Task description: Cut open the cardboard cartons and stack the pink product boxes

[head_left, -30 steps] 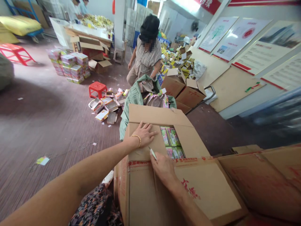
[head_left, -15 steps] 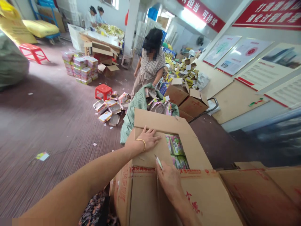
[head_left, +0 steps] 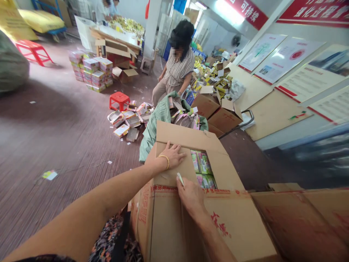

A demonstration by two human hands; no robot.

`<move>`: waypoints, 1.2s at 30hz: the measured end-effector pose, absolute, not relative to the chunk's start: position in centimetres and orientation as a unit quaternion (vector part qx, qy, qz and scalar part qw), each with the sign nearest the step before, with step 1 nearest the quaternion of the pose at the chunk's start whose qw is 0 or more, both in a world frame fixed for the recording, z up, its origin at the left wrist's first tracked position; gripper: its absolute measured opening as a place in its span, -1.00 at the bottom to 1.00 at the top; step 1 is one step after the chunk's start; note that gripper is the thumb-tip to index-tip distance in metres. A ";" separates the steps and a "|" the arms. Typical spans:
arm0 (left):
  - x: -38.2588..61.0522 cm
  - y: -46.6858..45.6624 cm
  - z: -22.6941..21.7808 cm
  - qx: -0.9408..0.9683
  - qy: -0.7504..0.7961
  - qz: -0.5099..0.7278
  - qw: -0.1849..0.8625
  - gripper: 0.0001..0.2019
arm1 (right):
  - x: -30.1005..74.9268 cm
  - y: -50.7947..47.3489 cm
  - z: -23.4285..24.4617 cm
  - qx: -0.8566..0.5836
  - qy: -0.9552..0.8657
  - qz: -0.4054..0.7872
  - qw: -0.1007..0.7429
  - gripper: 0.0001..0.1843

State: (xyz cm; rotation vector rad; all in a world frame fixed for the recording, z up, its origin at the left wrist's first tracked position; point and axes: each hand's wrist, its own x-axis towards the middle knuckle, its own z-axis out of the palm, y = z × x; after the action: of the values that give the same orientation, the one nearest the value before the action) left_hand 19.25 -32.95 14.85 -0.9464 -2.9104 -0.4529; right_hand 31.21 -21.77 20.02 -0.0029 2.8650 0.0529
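Right hand (head_left: 191, 196) — clamped on slim tool (head_left: 180, 179) | tool: long axis slanting, free end pointing forward-left | left hand (head_left: 172, 155) — palm down, fingers apart, on cardboard box (head_left: 170, 177)

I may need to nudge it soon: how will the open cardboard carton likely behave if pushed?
The open carton is probably heavy for its size, since pink-and-green packets sit closely packed in its opening. Its far flap may bend easily, being a cardboard sheet.
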 end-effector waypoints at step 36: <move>19.6 -33.1 14.9 -0.302 -0.941 -0.148 0.019 -0.58 | 32.4 -23.8 19.0 -0.033 0.995 0.002 0.095 -0.53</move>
State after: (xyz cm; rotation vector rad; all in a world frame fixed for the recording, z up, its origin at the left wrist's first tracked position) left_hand 19.62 -33.13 14.91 -0.9380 -2.9217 -0.4587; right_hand 32.44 -23.78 19.02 -0.0964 2.9495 0.0050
